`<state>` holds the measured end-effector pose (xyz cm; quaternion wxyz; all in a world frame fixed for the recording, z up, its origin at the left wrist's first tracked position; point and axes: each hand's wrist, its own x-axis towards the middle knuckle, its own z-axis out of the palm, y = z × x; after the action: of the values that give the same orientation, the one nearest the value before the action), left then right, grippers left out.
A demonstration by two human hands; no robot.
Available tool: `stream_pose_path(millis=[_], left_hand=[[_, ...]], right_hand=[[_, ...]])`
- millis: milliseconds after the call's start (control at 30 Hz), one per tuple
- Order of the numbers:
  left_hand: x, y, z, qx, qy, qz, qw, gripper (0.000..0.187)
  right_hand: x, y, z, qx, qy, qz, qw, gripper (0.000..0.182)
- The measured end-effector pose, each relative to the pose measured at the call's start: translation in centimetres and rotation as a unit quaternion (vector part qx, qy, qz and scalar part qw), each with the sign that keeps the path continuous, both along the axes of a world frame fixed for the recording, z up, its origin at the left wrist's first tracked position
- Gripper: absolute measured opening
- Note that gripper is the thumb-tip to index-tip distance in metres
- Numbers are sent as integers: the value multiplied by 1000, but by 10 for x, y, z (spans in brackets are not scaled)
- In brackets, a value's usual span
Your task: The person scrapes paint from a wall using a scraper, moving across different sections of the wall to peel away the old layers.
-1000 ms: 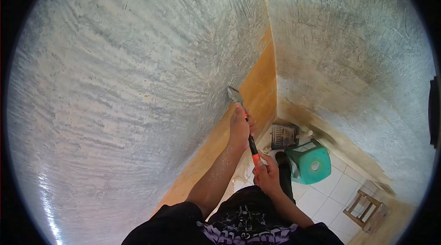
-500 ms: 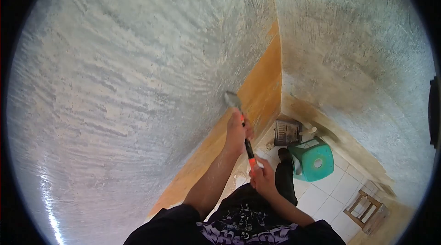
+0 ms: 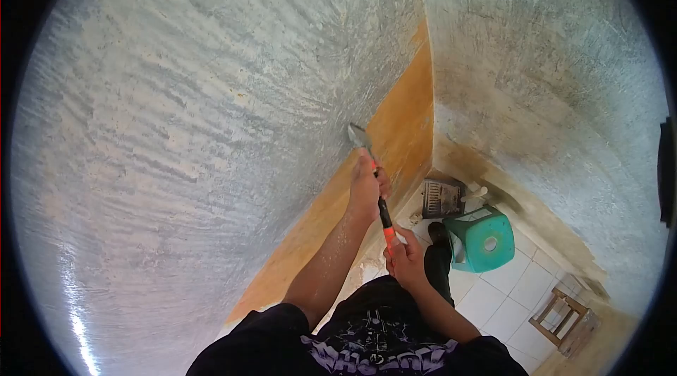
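A long-handled scraper [image 3: 383, 214] with a black and orange-red handle slants up toward the wall in front of me. My left hand [image 3: 367, 185] is wrapped round its upper handle, just below the metal blade. Lower down, my right hand [image 3: 406, 262] grips the orange-red end of the handle. The blade lies against the scraped grey wall [image 3: 211, 150], close to the edge of an orange painted band [image 3: 403, 118]. Rough streaks run across the grey surface.
A second grey wall [image 3: 536, 73] meets this one at a corner on the right. On the white tiled floor [image 3: 486, 303] stand a green plastic stool [image 3: 483, 240] and a small wooden stool [image 3: 558, 317]. A dusty slotted tray [image 3: 442, 199] lies in the corner, near my foot.
Both hands and the scraper have moved slightly up the wall, with the blade higher along the orange edge. Both grips stay the same.
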<state>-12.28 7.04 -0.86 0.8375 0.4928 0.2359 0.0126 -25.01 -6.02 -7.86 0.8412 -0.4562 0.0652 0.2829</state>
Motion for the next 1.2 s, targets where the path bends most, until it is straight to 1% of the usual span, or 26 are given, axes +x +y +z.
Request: stream_pose_path(millis=[33, 133, 233, 333, 433, 533, 733, 933, 1033, 1133, 1200], left_hand=[[-3, 1, 1, -3, -6, -1, 1000, 50], [-17, 8, 2, -12, 21, -2, 1000, 49], [1, 1, 2, 13, 6, -6, 1000, 49], [10, -3, -1, 24, 9, -1, 1000, 50], [-7, -1, -4, 22, 6, 5, 1000, 50], [-11, 5, -6, 16, 21, -9, 1000, 50], [-4, -2, -9, 0, 21, 17, 1000, 49], [0, 3, -5, 12, 6, -23, 1000, 50], [11, -4, -7, 35, 3, 0, 999, 50], [9, -3, -4, 24, 9, -2, 1000, 50], [-3, 0, -6, 19, 0, -7, 1000, 50]], right_hand=[[-3, 0, 1, -4, 7, 1, 1000, 38], [-13, 0, 4, 12, -28, 13, 999, 38], [0, 4, 2, 0, -4, -14, 1000, 38], [11, -4, 7, 13, 6, -12, 1000, 37], [-4, -4, -3, 14, 8, 7, 1000, 37], [-7, -3, 3, 18, 21, 16, 999, 38], [1, -6, -3, -7, 5, 8, 1000, 37], [1, -2, 7, 17, 26, 3, 1000, 37], [7, -2, 2, 3, 1, -13, 1000, 37], [9, -5, 3, 23, -4, -4, 1000, 37], [0, -4, 8, 2, 0, 4, 1000, 36]])
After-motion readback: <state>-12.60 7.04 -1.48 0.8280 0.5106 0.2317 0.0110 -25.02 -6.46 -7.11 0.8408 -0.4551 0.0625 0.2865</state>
